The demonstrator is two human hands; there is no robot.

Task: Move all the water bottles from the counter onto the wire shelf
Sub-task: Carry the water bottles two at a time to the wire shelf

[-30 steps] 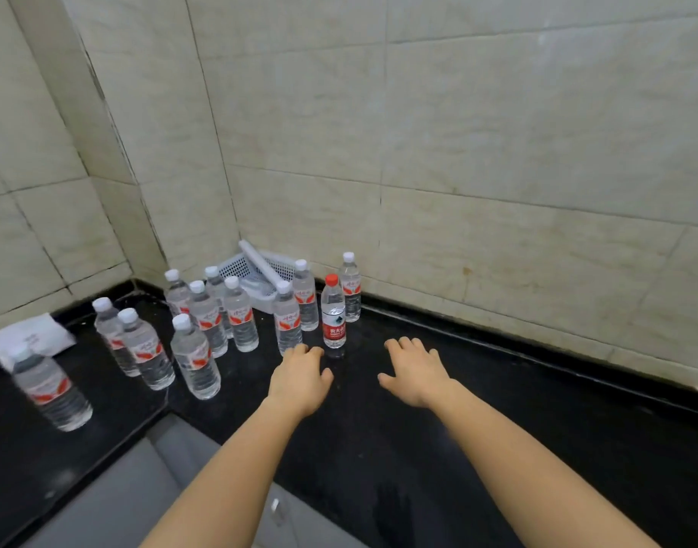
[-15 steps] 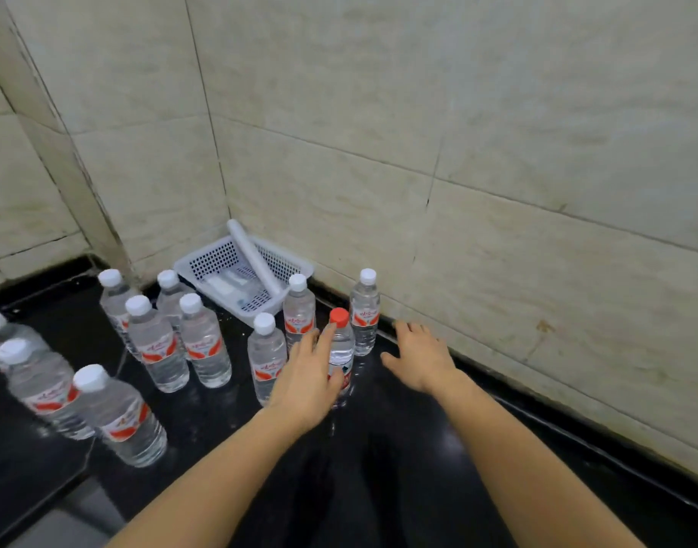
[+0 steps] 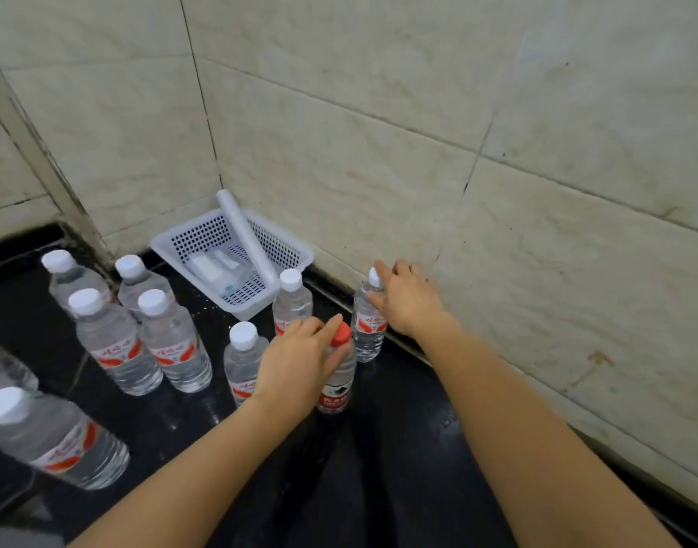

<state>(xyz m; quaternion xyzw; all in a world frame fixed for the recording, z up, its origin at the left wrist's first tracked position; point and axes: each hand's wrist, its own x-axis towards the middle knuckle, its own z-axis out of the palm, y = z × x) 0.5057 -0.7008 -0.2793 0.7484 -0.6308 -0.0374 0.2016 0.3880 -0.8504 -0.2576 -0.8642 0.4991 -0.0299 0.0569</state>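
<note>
Several clear water bottles stand on the black counter (image 3: 399, 468). My left hand (image 3: 300, 361) wraps around the upper body of the red-capped bottle (image 3: 335, 389), which still stands on the counter. My right hand (image 3: 408, 302) closes on the neck of a white-capped bottle (image 3: 365, 334) next to the wall. Two more white-capped bottles (image 3: 292, 302) (image 3: 240, 361) stand just left of my left hand. Further left is a group of bottles (image 3: 169, 342) (image 3: 114, 342), and one bottle (image 3: 51, 437) is at the near left. No wire shelf is in view.
A white perforated plastic basket (image 3: 296, 255) sits in the wall corner with a white roll (image 3: 244, 235) leaning in it. Tiled walls close off the back and right. The counter's front edge runs along the lower left.
Both hands moved forward. My left hand has closed around the red-capped bottle, and my right hand has reached the white-capped bottle by the wall. The view has moved closer.
</note>
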